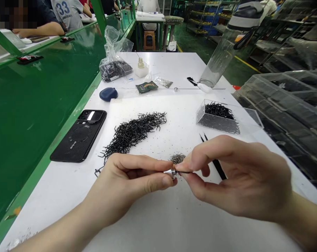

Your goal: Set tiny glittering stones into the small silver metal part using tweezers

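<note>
My left hand (pixel 137 180) pinches a small shiny metal piece (pixel 170 172) between thumb and fingers. Opposite it, my right hand (pixel 234 175) pinches a thin black bent piece (pixel 185 172), its end at the metal piece. Whether the two are joined I cannot tell. Just beyond the fingertips lies a little heap of tiny metal bits (pixel 178 158). Black tweezers (pixel 219 169) rest on the white table, partly hidden by my right hand. Left of centre spreads a long pile of black bent pieces (pixel 133 134), like those in the clear plastic box (pixel 218 122) at the right.
A black phone (pixel 79 136) and a dark blue rounded case (pixel 108 94) lie at the left, beside a green conveyor belt (pixel 43 112). Farther back are a clear bag (pixel 113 68), a small bottle (pixel 140 63), a green packet (pixel 146 86) and a tall clear bottle (pixel 217 59). Plastic bins (pixel 286 105) stand right.
</note>
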{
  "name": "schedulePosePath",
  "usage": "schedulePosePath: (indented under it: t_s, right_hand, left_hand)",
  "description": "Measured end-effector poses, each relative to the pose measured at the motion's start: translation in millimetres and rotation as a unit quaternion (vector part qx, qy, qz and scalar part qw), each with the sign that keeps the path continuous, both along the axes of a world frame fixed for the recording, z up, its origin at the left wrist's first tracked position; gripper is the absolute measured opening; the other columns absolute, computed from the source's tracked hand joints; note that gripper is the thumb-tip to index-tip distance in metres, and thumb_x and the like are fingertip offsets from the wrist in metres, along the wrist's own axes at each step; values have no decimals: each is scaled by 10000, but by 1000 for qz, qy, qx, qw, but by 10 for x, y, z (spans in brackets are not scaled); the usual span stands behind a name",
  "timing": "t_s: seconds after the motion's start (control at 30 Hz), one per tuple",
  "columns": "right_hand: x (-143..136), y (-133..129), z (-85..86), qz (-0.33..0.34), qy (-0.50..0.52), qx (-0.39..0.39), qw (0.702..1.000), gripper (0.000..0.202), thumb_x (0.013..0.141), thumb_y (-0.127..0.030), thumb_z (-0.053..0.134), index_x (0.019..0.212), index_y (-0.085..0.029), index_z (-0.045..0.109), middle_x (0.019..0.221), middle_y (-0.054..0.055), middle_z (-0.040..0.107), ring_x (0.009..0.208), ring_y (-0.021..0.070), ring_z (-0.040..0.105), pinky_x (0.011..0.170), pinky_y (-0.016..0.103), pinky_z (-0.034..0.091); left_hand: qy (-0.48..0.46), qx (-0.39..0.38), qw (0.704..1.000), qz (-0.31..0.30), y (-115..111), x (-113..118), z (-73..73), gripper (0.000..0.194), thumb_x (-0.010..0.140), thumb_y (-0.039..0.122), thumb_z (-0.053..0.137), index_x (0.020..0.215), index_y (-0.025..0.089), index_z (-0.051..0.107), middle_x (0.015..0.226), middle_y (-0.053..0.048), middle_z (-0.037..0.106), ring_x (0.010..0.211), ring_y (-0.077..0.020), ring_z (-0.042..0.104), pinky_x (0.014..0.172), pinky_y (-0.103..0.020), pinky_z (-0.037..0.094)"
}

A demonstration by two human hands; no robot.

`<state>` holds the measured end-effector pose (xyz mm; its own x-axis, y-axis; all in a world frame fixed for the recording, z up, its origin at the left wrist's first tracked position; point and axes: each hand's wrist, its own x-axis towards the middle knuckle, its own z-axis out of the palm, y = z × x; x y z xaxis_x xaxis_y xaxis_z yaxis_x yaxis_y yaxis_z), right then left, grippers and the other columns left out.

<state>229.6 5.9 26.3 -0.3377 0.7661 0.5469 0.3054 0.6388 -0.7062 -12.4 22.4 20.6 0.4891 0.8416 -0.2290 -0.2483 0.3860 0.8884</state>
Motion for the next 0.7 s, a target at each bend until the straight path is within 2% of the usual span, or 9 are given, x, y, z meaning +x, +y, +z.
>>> schedulePosePath:
  t_s: [0.17,0.5,0.63,0.7]
  right_hand:
    - [15,-12,11,-5,4,-22,1000,426,905,32,761,1105,-331,664,958,-61,835,747,167,780,584,332,635]
    - [11,30,-48,2,36,-36,999,446,921,42,758,1145,-330,657,1044,-26,821,832,176,794,614,344,626]
    - [76,88,6,-44,63,-47,996,451,893,24,815,1147,-323,681,944,-44,848,805,182,822,652,335,657]
    - [112,132,51,-70,89,-65,991,432,873,1,847,1115,-317,682,895,-55,850,755,173,821,619,311,656]
  left_hand:
    - [1,-9,1000,-4,-3,4,3,162,867,240,1079,963,325,980,978,24,947,929,-177,942,863,-130,734]
    - [-16,-24,1000,-9,15,19,-6,147,872,247,1082,953,309,976,924,21,949,849,-122,910,839,-122,727]
    - [19,3,1000,19,14,30,-16,190,892,254,1066,1033,349,981,933,24,942,793,-109,872,823,-156,743]
    - [42,36,998,42,11,35,-13,251,895,248,1056,1083,395,978,945,28,932,801,-117,862,802,-159,739]
